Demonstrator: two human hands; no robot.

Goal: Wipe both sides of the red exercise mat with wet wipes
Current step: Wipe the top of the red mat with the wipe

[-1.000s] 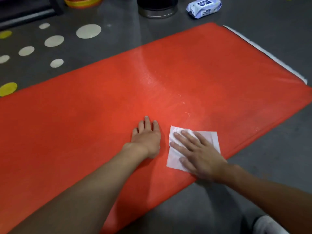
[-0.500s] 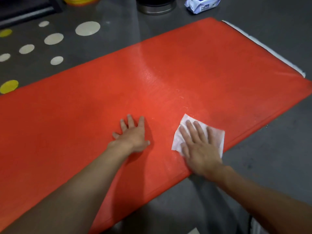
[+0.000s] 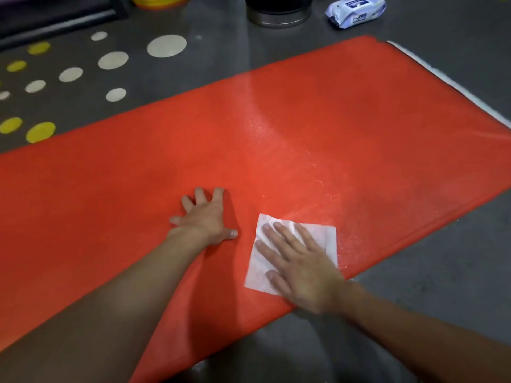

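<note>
Setting: indoor exercise or play room, probably a gym floor area. Evidence: smooth dark grey floor [image 3: 414, 313] marked with round white dots [image 3: 166, 45] and yellow dots [image 3: 40, 131]; red exercise mat [image 3: 331, 120] spread flat on it; yellow-and-red striped object [image 3: 160, 1] at the far edge, cut off by the frame; black cylinder with a metal base [image 3: 278, 16]; pack of wet wipes [image 3: 355, 8] lying on the floor near it.

Spread flat on the floor [image 3: 442, 272], the exercise mat [image 3: 304, 134]. Near its front edge, a wet wipe [image 3: 318, 233] under the flat right hand [image 3: 301, 269]. Just left of the wipe, not touching it, the left hand [image 3: 206, 219], flat on the mat. Behind the mat, a round container [image 3: 279, 12]; right of it, a pack of wipes [image 3: 355, 11].
</note>
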